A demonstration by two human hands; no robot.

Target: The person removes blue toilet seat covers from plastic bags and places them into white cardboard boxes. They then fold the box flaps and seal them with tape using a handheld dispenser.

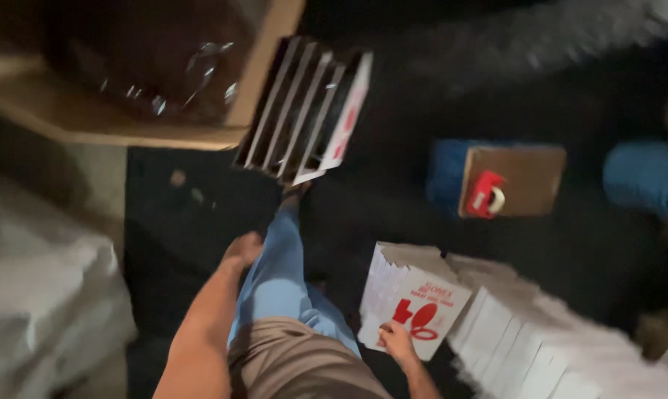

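Item: flat white cartons with red print, dim and blurred view.
Right hand [397, 341]: fingers closed on the near edge of the front carton [417, 309], which leans upright against a long carton row [526, 332] running near right.
Left hand [242, 250]: hangs loose and empty beside the blue trouser leg [278, 277], touching nothing.
Far: a second bundle [304, 111] on edge beside a cardboard box [149, 70]; red tape dispenser [485, 193] on a brown box [511, 177].
Step, judged: drawing one carton off the row. The lift wants a firmer pinch.

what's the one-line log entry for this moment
right hand on white box with red print | left hand free by leg | stack of white boxes at right | view blurred
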